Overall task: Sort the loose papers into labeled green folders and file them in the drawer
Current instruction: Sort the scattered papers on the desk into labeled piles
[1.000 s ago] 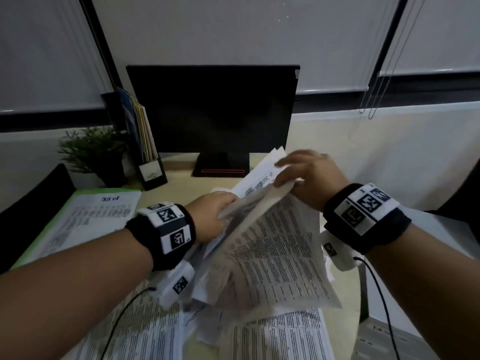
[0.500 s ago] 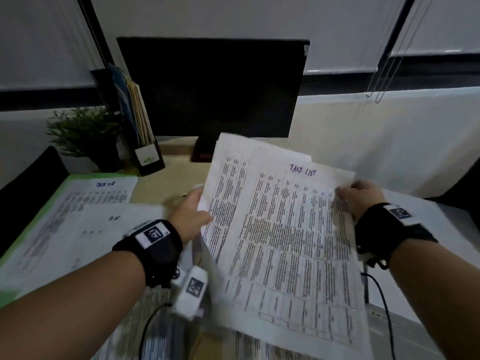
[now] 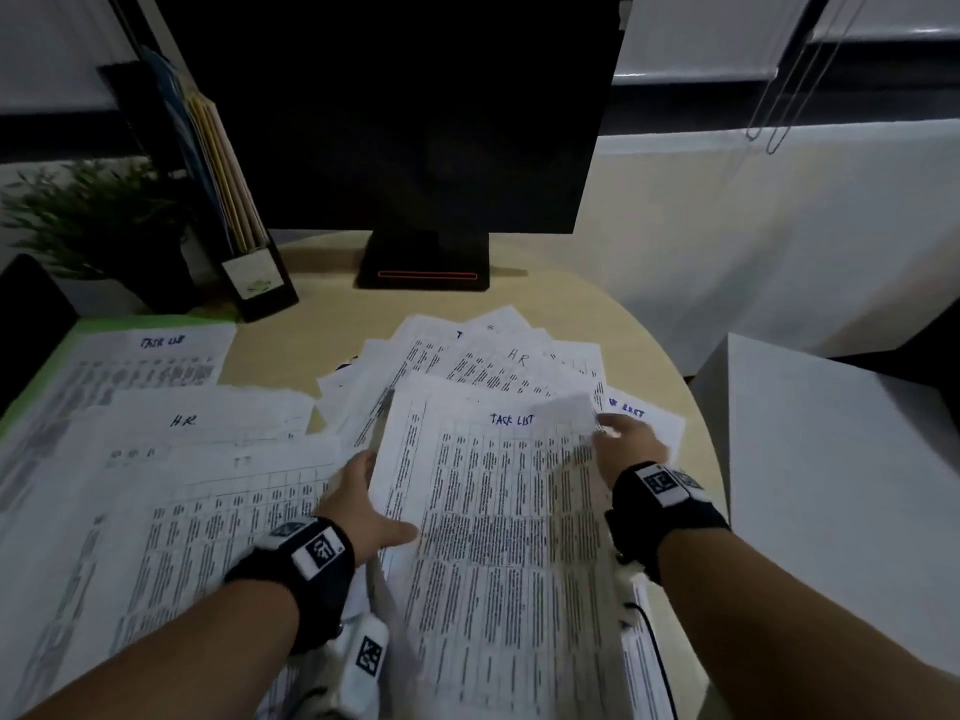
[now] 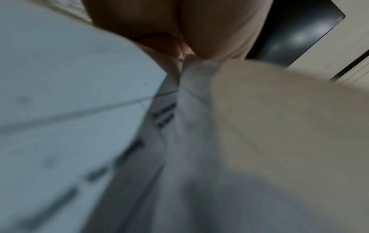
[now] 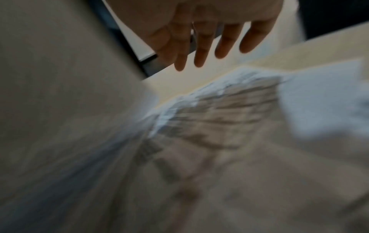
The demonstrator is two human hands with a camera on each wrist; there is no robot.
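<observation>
The left hand [image 3: 363,506] pinches the left edge of a printed sheet headed "TASK LIST" [image 3: 498,517]. The thumb lies on top of the paper and the other fingers are under it; in the left wrist view the fingers [image 4: 225,31] close on a crumpled paper edge, though this picture is blurred. The right hand [image 3: 631,446] is at the upper right corner of the same sheet. In the right wrist view its fingers [image 5: 201,47] are straight and a little spread, above the paper, and they hold nothing there; whether the thumb touches the sheet I cannot tell.

The sheet fills the lower centre of the head view, and its left side is lifted. Behind it, in the centre of the frame, a fan of loose papers [image 3: 493,356] lies on the beige desk [image 3: 322,330]; one of them is marked "HR". At the left of the frame another sheet marked "HR" [image 3: 208,423] lies over a green folder [image 3: 67,345], and this folder also carries a page headed "TASK LIST" at the upper left.

Further back stand a dark monitor [image 3: 405,122] at the top centre, a black file holder [image 3: 249,262] with coloured folders at its left, and a small plant [image 3: 88,215] at the far left. A white box [image 3: 831,459] is at the right edge.
</observation>
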